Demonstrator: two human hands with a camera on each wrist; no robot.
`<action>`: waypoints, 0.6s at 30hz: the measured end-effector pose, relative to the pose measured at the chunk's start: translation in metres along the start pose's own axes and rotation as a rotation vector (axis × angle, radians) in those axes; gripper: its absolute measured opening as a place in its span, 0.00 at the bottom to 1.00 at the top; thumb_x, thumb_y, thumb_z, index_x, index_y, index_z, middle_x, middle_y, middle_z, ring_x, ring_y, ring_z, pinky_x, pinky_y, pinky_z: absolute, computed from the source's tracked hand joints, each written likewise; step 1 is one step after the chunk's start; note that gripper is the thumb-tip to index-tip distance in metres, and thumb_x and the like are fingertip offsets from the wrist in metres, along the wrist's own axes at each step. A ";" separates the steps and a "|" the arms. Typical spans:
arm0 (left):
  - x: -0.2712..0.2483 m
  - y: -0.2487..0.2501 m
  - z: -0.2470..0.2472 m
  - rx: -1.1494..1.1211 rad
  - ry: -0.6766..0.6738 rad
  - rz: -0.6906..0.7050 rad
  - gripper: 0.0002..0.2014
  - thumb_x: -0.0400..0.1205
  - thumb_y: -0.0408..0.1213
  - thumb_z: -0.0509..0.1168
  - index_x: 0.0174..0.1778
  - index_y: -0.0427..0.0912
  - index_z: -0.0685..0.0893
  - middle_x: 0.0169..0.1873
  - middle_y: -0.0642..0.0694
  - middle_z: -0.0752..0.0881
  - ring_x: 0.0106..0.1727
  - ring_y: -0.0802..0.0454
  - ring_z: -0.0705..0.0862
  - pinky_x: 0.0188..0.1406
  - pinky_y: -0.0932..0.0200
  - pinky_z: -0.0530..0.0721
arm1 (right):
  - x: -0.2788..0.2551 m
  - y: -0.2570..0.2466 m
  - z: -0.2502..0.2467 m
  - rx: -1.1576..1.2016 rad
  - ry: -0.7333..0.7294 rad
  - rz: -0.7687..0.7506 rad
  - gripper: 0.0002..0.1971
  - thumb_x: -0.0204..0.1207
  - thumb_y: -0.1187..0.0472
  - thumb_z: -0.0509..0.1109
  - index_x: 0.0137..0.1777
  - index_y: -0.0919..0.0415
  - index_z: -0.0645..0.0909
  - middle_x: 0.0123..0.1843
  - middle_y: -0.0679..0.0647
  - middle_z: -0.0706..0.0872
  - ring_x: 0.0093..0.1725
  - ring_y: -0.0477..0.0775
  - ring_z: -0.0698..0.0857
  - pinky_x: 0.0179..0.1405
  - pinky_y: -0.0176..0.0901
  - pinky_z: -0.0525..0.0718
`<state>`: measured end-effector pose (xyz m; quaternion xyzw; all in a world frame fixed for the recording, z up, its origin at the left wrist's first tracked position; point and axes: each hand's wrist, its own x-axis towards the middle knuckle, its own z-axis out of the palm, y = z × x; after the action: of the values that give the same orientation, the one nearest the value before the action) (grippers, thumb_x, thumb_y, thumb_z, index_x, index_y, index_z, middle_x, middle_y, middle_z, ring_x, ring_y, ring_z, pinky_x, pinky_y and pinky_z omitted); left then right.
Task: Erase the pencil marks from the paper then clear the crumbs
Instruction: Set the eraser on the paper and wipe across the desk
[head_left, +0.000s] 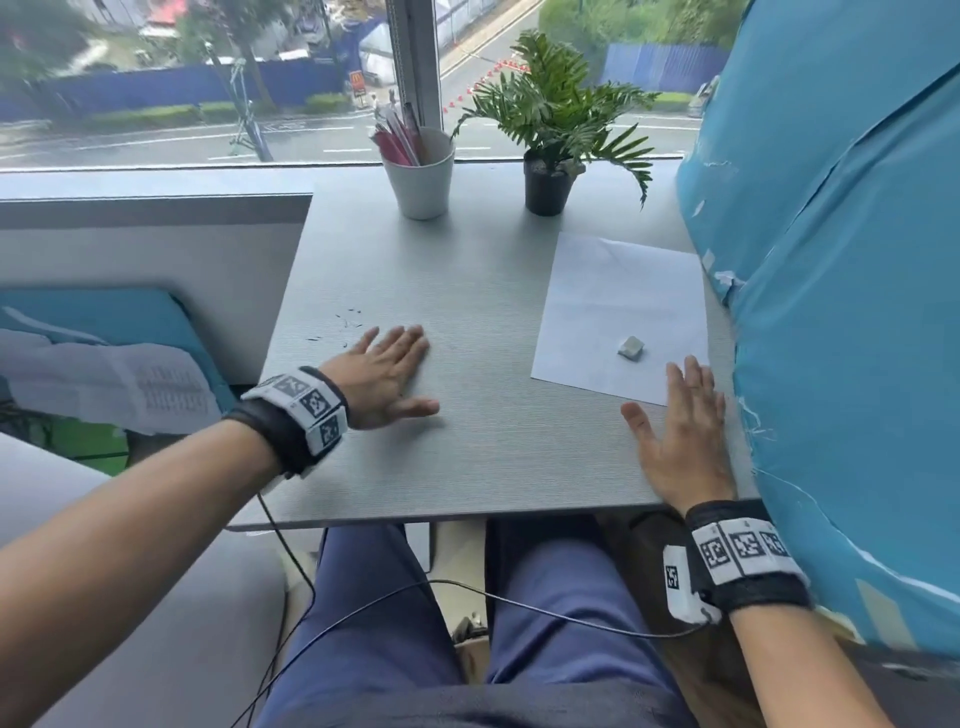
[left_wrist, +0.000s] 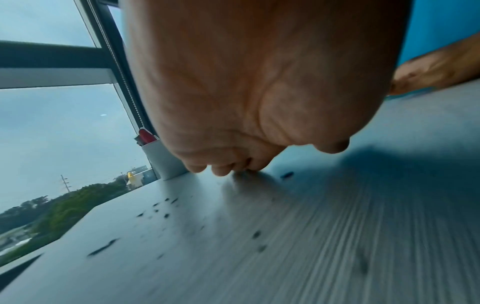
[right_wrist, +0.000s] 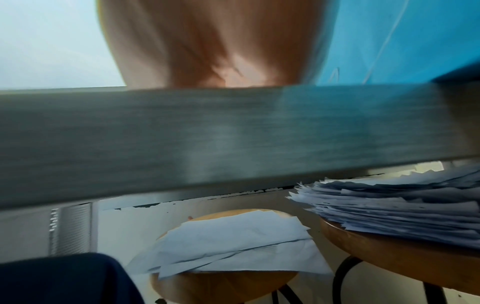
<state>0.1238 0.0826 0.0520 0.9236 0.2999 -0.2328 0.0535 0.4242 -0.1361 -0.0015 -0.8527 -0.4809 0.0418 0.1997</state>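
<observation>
A white sheet of paper (head_left: 621, 312) lies on the right of the grey table (head_left: 493, 291), with a small grey eraser (head_left: 631, 347) on its near part. Dark eraser crumbs (head_left: 345, 325) are scattered on the table's left side, also seen as dark specks (left_wrist: 161, 207) in the left wrist view. My left hand (head_left: 387, 371) lies flat with straight fingers just right of the crumbs; its fingertips (left_wrist: 221, 169) touch the table. My right hand (head_left: 680, 431) rests flat at the paper's near right corner, fingers straight, holding nothing. The right wrist view shows only my palm (right_wrist: 207, 51) above the table edge.
A white cup of pens (head_left: 420, 174) and a potted plant (head_left: 550, 156) stand at the back by the window. A blue cushion-like wall (head_left: 831, 260) borders the right side. Under the table are stools with stacked papers (right_wrist: 389, 207). A grey partition (head_left: 150, 249) borders the left.
</observation>
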 end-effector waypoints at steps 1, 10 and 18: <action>0.002 0.008 -0.004 -0.012 0.020 0.012 0.57 0.68 0.80 0.27 0.86 0.43 0.32 0.85 0.46 0.31 0.86 0.50 0.32 0.84 0.47 0.32 | -0.004 -0.003 0.001 0.016 0.016 -0.066 0.43 0.80 0.30 0.46 0.85 0.61 0.57 0.88 0.59 0.53 0.87 0.56 0.48 0.86 0.54 0.44; 0.032 0.081 0.002 -0.099 0.013 0.366 0.42 0.84 0.69 0.44 0.87 0.51 0.33 0.85 0.53 0.32 0.85 0.54 0.31 0.84 0.46 0.30 | -0.013 0.001 0.009 0.004 -0.040 -0.151 0.39 0.78 0.29 0.46 0.76 0.58 0.71 0.84 0.57 0.66 0.85 0.56 0.59 0.86 0.57 0.50; 0.010 -0.018 0.002 -0.086 -0.038 -0.028 0.54 0.69 0.81 0.29 0.86 0.49 0.31 0.85 0.50 0.30 0.86 0.52 0.33 0.85 0.42 0.34 | -0.021 -0.003 0.009 0.034 0.063 -0.136 0.32 0.80 0.37 0.57 0.75 0.61 0.71 0.84 0.59 0.65 0.85 0.57 0.59 0.85 0.55 0.54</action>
<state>0.1197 0.1018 0.0459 0.9116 0.3216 -0.2376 0.0957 0.4085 -0.1497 -0.0116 -0.8155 -0.5303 0.0095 0.2316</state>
